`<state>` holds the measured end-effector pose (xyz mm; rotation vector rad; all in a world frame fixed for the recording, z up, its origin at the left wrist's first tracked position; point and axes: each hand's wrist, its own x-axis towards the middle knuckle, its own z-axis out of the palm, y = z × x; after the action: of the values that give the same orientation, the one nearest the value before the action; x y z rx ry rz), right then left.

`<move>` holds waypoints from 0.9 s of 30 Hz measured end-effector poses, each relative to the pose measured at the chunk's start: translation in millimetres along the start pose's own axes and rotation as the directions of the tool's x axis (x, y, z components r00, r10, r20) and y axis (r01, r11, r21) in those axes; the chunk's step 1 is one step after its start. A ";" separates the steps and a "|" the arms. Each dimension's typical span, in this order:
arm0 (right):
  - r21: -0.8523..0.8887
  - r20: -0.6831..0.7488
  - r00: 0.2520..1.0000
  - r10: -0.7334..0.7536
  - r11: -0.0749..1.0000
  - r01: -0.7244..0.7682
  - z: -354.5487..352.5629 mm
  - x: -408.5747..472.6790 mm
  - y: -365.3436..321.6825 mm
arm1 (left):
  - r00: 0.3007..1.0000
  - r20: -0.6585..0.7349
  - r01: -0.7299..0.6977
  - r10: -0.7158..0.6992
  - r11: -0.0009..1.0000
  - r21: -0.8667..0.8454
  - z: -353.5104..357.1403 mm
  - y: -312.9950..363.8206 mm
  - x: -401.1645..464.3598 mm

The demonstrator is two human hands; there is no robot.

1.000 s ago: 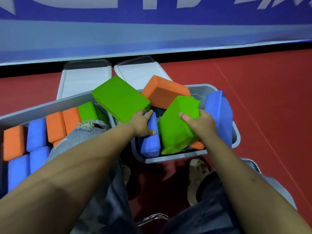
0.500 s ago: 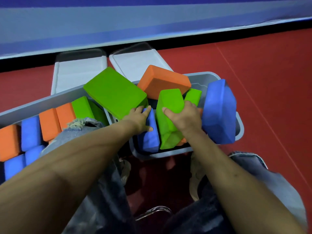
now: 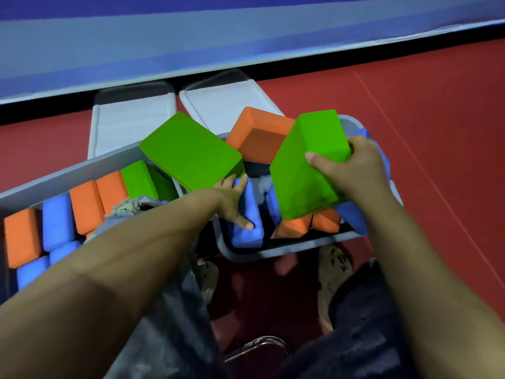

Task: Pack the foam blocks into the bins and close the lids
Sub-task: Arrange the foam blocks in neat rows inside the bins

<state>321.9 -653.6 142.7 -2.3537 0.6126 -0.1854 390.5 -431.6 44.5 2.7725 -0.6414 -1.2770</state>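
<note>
The right hand clamps a green block above the right bin, long axis running 1 to 7 o'clock. The open slot lies at 7 o'clock. The left hand, fingers spread, presses a blue block aside.

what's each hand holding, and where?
Right hand: green block, gripped at its right edge. Left hand: rests on a blue block, no clear grip.

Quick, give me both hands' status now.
Left hand: open, fingers resting on a blue block in the right bin.
Right hand: closed on a green block.
</note>
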 end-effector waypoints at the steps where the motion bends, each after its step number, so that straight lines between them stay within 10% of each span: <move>1: -0.022 0.027 1.000 0.003 1.000 -0.003 5.8 -1.7 1.4 | 1.000 0.013 0.008 -0.008 1.000 0.005 0.0 -2.3 -0.2; 27: -0.094 0.064 0.985 -0.160 0.982 0.166 -22.8 -11.1 12.2 | 0.975 -0.033 0.216 -0.219 0.910 0.354 36.5 7.0 15.9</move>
<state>300.9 -669.7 152.3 -2.4973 0.4102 -0.1647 370.5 -438.5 10.1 3.2166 -0.6345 -1.3248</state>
